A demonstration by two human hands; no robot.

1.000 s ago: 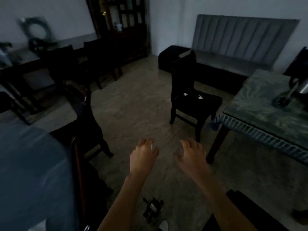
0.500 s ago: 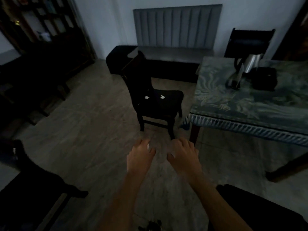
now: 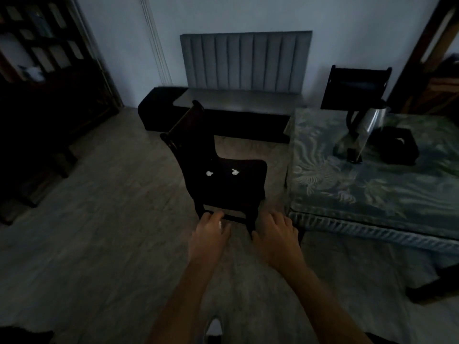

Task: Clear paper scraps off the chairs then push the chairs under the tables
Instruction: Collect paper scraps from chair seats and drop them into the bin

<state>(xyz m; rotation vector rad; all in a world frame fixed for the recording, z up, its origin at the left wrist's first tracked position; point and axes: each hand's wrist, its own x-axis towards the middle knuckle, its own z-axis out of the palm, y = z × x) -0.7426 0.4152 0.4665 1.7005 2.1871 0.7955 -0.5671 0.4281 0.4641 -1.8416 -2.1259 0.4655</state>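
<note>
A dark wooden chair [image 3: 231,187] stands on the floor, pulled out to the left of the table [image 3: 372,194] with the patterned green cloth. Two small white paper scraps lie on its seat, one to the left [image 3: 209,173] and one to the right [image 3: 235,172]. My left hand [image 3: 211,234] hovers in front of the chair's near legs, its fingers curled around a small white paper scrap [image 3: 220,223] that shows at the thumb. My right hand [image 3: 275,234] hovers beside it with relaxed fingers and nothing visible in it. Neither hand touches the chair.
On the table stand a metal kettle [image 3: 365,125] and a black box [image 3: 397,145]. A grey padded bench [image 3: 243,100] runs along the back wall, with another dark chair [image 3: 355,88] behind the table. Dark shelving [image 3: 49,70] fills the left side.
The view has swung right and closed in, so the chair with the scraps now sits directly ahead. Both hands stay held out in front, now close to the chair's front legs.
</note>
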